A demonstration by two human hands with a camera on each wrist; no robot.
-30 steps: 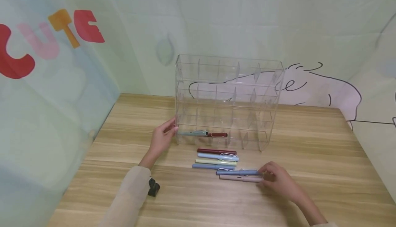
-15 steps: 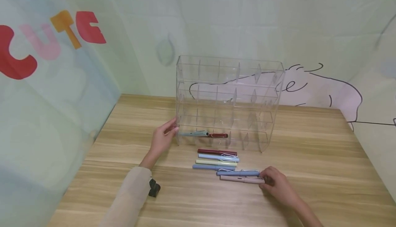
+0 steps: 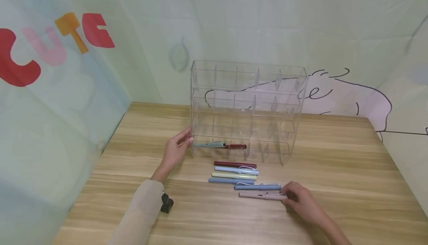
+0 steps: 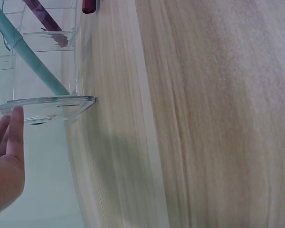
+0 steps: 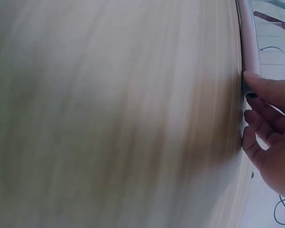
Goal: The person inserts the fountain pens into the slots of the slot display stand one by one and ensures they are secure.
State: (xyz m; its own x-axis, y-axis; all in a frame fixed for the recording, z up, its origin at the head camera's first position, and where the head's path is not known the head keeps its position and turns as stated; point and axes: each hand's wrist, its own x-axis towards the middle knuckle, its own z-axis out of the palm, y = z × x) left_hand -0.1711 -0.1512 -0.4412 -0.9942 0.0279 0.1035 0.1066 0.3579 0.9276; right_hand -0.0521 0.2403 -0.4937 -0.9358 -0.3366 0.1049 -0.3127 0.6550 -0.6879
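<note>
My right hand [image 3: 302, 202] pinches the cap end of a pale pink pen [image 3: 259, 196] between thumb and fingers, low over the table; the right wrist view shows the thumb on the pen [image 5: 249, 42]. Just behind it lies a blue pen [image 3: 257, 187]. My left hand [image 3: 174, 150] touches the left side panel of a clear acrylic rack [image 3: 247, 137], its fingers [image 4: 15, 135] fairly straight against the panel in the left wrist view. In the rack's bottom tier lie a teal pen [image 3: 208, 144] and a dark red pen [image 3: 237, 146].
In front of the rack, a maroon pen [image 3: 234, 164], a light blue pen [image 3: 230, 169], a pale green pen [image 3: 230, 176] and another blue pen [image 3: 227, 180] lie in a row on the wooden table [image 3: 334, 156]. A printed cloth backdrop [image 3: 150, 52] hangs behind.
My right hand has moved slightly down and right, with the pink pen drawn a little away from the blue one behind it. The left hand stays at the rack's side.
</note>
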